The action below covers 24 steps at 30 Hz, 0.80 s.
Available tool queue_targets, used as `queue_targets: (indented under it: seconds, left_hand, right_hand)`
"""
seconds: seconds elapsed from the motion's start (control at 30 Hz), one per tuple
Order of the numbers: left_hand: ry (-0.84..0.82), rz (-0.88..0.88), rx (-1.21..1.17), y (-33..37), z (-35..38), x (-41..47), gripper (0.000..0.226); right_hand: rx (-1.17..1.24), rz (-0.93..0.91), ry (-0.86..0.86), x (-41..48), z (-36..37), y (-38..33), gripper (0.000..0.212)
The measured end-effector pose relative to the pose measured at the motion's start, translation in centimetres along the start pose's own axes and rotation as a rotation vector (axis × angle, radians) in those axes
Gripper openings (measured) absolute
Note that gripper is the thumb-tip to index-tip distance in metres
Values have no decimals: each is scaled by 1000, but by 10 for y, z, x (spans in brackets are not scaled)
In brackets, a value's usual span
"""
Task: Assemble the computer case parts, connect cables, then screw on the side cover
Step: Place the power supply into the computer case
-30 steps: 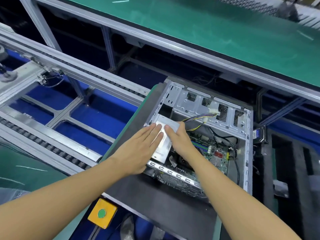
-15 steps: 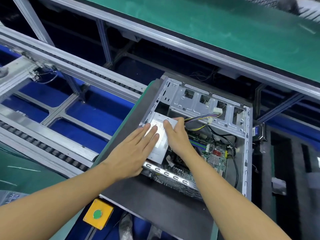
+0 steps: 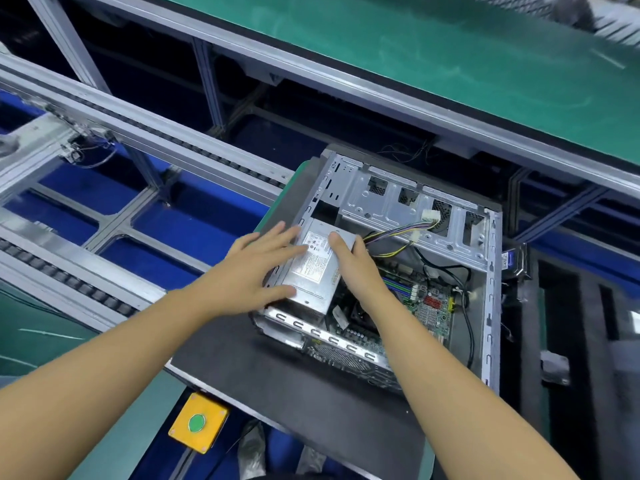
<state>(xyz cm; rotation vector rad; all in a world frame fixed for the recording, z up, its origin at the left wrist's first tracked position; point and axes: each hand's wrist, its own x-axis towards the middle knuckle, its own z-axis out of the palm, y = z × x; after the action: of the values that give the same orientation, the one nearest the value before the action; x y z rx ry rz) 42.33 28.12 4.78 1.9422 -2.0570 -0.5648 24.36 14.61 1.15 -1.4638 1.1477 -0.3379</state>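
Observation:
An open grey computer case lies on its side on a dark mat. A silver power supply with a label on top sits in the case's near left corner. My left hand rests on its left edge with straight, spread fingers and the thumb along its near side. My right hand grips its right edge, thumb on top and the other fingers down the far side. A bundle of coloured wires runs from the power supply to a white plug. The green motherboard shows beside my right wrist.
A yellow box with a green button sits at the bench's near edge. Conveyor rails over blue panels run to the left. A green-topped bench crosses the back. Black foam trays lie to the right of the case.
My hands have moved apart from the top of the power supply toward its edges, uncovering the label. Its near side face now shows.

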Motion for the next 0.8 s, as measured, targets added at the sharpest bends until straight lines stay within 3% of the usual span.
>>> queue_targets:
  seconds: [0.1,0.33,0.53,0.8]
  left_hand:
    - [-203,120,274,7,-10,25,103]
    - [-244,236,696,25,-7,47,123]
    - [-327,325,673,23,-19,57,98]
    - [-331,312,627,12,-5,39,92]
  right_hand:
    - [-77,-29,46,1,1,-2,51]
    - [-146,-81,194,10,0,-3,30]
    - [-113,-102,205,14,-2,1,32]
    - [-212,-136,193,11,3,4,31]
